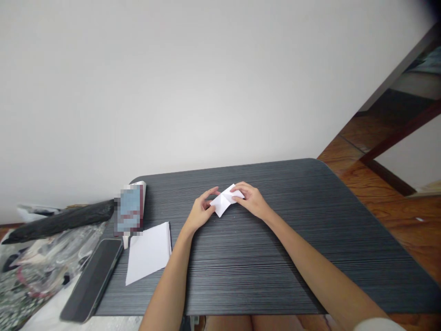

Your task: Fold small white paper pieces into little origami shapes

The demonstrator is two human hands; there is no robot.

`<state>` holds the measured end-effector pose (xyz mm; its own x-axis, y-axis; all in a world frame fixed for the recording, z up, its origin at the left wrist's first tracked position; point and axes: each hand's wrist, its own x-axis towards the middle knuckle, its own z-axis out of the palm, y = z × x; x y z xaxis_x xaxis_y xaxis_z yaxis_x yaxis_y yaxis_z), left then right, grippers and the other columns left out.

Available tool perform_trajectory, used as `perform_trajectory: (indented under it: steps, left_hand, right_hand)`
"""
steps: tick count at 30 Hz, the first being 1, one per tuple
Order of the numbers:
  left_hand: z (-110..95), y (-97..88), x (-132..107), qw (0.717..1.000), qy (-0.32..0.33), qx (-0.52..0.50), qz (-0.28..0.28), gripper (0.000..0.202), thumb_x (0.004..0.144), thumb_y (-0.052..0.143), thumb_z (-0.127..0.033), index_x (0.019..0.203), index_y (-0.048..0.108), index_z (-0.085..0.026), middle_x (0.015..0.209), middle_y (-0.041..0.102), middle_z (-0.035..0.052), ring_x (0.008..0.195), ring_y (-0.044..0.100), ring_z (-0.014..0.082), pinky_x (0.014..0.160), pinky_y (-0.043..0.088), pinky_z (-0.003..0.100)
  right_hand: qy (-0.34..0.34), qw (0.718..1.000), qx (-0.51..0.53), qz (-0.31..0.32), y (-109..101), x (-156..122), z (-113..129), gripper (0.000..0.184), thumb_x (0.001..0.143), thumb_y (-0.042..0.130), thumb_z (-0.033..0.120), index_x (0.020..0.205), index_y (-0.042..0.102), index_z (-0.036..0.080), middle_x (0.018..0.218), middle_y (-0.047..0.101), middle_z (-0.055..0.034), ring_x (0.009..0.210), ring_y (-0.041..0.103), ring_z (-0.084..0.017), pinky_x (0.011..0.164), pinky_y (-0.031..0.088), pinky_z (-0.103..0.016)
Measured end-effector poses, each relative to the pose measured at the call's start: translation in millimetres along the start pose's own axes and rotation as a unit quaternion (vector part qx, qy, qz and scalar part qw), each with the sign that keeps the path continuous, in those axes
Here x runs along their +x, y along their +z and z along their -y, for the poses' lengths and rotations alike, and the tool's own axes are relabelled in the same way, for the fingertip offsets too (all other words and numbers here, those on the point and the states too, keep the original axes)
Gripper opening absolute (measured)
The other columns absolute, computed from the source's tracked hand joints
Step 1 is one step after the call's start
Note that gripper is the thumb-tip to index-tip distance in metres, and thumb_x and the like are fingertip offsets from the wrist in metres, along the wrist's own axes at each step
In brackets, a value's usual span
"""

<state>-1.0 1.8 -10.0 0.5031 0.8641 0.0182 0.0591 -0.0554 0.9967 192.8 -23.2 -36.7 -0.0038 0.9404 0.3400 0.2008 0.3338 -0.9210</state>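
A small folded piece of white paper (223, 202) lies on the dark striped table (275, 257), near its middle. My left hand (201, 212) pinches the paper's left edge between thumb and fingers. From the right, my right hand (251, 198) presses its fingertips down on the paper's upper right part. Both forearms reach in from the bottom of the view.
A stack of white paper sheets (149, 252) lies at the table's left. Beside it are a dark tablet (92, 278) over the left edge and a blurred-out booklet (131, 212). Plastic bags and a long black object (58, 221) sit left of the table. Wooden floor is on the right.
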Motion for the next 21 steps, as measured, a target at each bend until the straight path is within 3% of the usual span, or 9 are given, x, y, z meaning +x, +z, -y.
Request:
perform_trajectory:
  steps: [2, 5, 10, 15, 18, 21]
  left_hand:
    - [1, -0.2, 0, 0.999, -0.029, 0.015, -0.013, 0.049, 0.068, 0.061, -0.022, 0.115, 0.05, -0.014, 0.096, 0.059, 0.0061, 0.06, 0.053, 0.0072, 0.055, 0.041, 0.019]
    - [6, -0.1, 1, 0.998, -0.051, 0.036, -0.012, 0.036, 0.068, 0.062, -0.029, 0.1, 0.06, -0.011, 0.078, 0.063, 0.0051, 0.059, 0.054, 0.0094, 0.053, 0.04, 0.019]
    - [10, 5.6, 2, 0.998, -0.037, 0.015, -0.039, 0.024, 0.066, 0.065, -0.029, 0.079, 0.06, -0.011, 0.064, 0.062, 0.0014, 0.052, 0.054, 0.0085, 0.047, 0.038, 0.018]
    - [0, 12.5, 1, 0.998, -0.042, -0.021, -0.03, 0.022, 0.069, 0.061, -0.032, 0.068, 0.056, -0.011, 0.046, 0.057, -0.001, 0.039, 0.052, 0.0092, 0.042, 0.04, 0.02]
    - [-3, 12.5, 1, 0.998, -0.027, -0.06, -0.013, 0.023, 0.072, 0.059, -0.031, 0.078, 0.059, -0.009, 0.048, 0.06, 0.0021, 0.043, 0.056, 0.0128, 0.042, 0.041, 0.021]
    - [-2, 10.8, 1, 0.995, -0.001, -0.099, -0.028, 0.026, 0.072, 0.059, -0.029, 0.087, 0.061, -0.008, 0.051, 0.062, 0.0029, 0.043, 0.058, 0.0138, 0.041, 0.04, 0.021]
  right_hand:
    - [-0.018, 0.999, -0.014, 0.026, 3, -1, 7, 0.018, 0.071, 0.058, 0.018, 0.089, 0.063, 0.019, 0.093, 0.057, -0.0052, 0.09, 0.054, -0.017, 0.081, 0.042, -0.031]
    - [-0.011, 0.999, 0.014, 0.044, 9, -2, 17, 0.024, 0.073, 0.055, 0.017, 0.095, 0.062, 0.02, 0.095, 0.058, -0.0051, 0.091, 0.054, -0.016, 0.083, 0.041, -0.031]
    - [0.06, 0.988, 0.145, 0.004, 18, -4, 16, 0.056, 0.069, 0.061, 0.022, 0.123, 0.044, 0.02, 0.091, 0.059, -0.0041, 0.075, 0.056, -0.012, 0.069, 0.046, -0.026]
    - [0.111, 0.983, 0.127, 0.069, 21, -8, 14, 0.028, 0.074, 0.057, 0.031, 0.092, 0.064, 0.011, 0.065, 0.06, -0.0029, 0.054, 0.055, -0.011, 0.048, 0.044, -0.023]
    - [0.133, 0.972, 0.168, 0.097, 19, -9, 21, 0.038, 0.078, 0.051, 0.033, 0.106, 0.058, 0.009, 0.05, 0.056, 0.0009, 0.037, 0.048, -0.008, 0.034, 0.036, -0.019]
    - [0.159, 0.953, 0.23, 0.113, 17, -8, 27, 0.04, 0.076, 0.053, 0.032, 0.109, 0.057, 0.009, 0.051, 0.06, -0.0007, 0.035, 0.052, -0.01, 0.031, 0.036, -0.019]
